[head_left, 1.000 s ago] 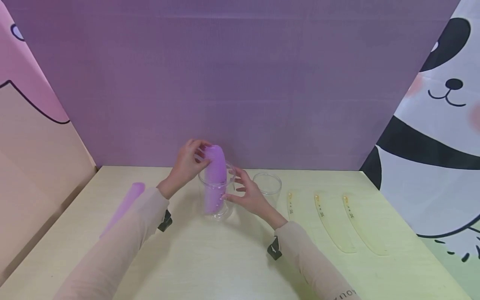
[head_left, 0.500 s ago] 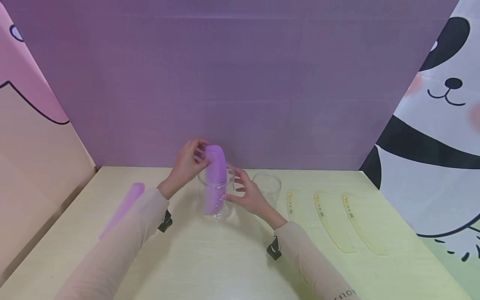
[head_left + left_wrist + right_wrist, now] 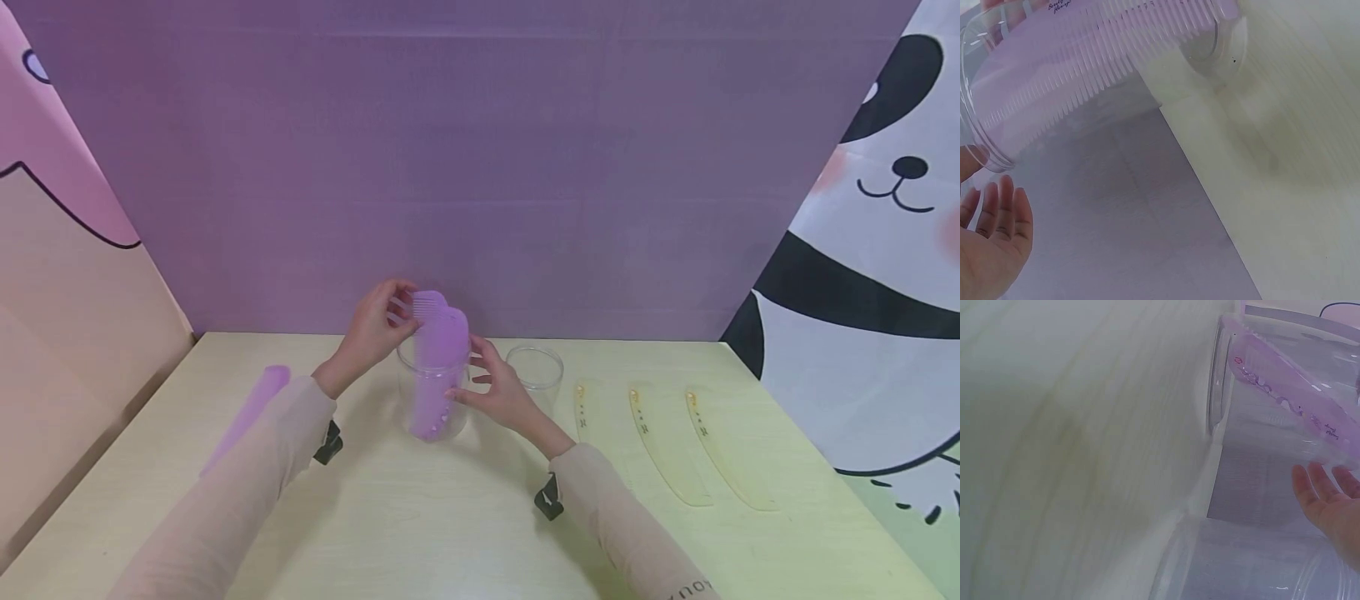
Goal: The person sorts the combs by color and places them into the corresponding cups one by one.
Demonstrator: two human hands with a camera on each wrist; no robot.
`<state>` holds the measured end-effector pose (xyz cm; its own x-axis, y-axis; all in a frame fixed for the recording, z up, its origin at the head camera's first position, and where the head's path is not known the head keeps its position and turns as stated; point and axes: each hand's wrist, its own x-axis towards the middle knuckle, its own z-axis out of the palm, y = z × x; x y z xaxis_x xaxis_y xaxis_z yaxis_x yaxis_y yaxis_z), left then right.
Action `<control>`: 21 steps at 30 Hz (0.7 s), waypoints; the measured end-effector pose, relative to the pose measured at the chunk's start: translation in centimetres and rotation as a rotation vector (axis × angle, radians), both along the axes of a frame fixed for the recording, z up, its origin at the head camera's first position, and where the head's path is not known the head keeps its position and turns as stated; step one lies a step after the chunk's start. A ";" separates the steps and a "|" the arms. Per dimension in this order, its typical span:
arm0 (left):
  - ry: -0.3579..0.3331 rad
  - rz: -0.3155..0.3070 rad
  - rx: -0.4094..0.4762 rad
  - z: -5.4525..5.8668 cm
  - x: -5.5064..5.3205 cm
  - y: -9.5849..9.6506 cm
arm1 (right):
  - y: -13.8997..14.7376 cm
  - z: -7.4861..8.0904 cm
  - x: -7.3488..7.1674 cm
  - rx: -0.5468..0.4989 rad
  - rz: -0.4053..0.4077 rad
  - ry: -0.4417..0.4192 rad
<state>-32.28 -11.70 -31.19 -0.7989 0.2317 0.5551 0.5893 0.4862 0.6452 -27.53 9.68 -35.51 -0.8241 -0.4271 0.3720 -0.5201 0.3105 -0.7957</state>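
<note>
In the head view my left hand [image 3: 378, 321] pinches the top of a purple comb [image 3: 426, 305] that stands in a clear cup [image 3: 408, 387]. A second purple comb [image 3: 448, 333] leans against the cup's right side, overlapping the first. My right hand [image 3: 501, 393] steadies the cup from the right, thumb in front and fingers behind. Through the wall, the left wrist view shows a comb [image 3: 1054, 69] with its teeth facing that camera. Fingers of the right hand [image 3: 1335, 503] touch the cup [image 3: 1260, 419] in the right wrist view.
Another clear cup [image 3: 536, 367] stands just right of my right hand. Several pale yellow, see-through combs [image 3: 667, 467] lie on the table's right side. One more purple comb [image 3: 251, 412] lies at left, partly behind the left sleeve. A purple backdrop [image 3: 480, 167] rises behind the table.
One purple comb has tipped to the right inside the cup and now shows apart from the comb at my left hand. Both hands have hardly moved.
</note>
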 end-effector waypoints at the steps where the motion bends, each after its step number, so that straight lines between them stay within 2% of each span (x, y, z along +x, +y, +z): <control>1: -0.004 -0.005 0.004 0.0 0.0 0.0 | 0.0 0.0 0.0 0.001 0.000 0.002; 6: -0.015 -0.037 0.024 0.2 0.1 -0.4 | 0.2 0.0 0.0 -0.001 -0.005 0.001; 13: -0.045 -0.046 0.039 0.2 0.4 -1.5 | 0.3 0.1 0.0 -0.001 -0.006 -0.002; 21: -0.066 -0.009 -0.036 -0.5 0.6 -4.1 | 0.3 0.1 0.1 0.006 -0.011 0.002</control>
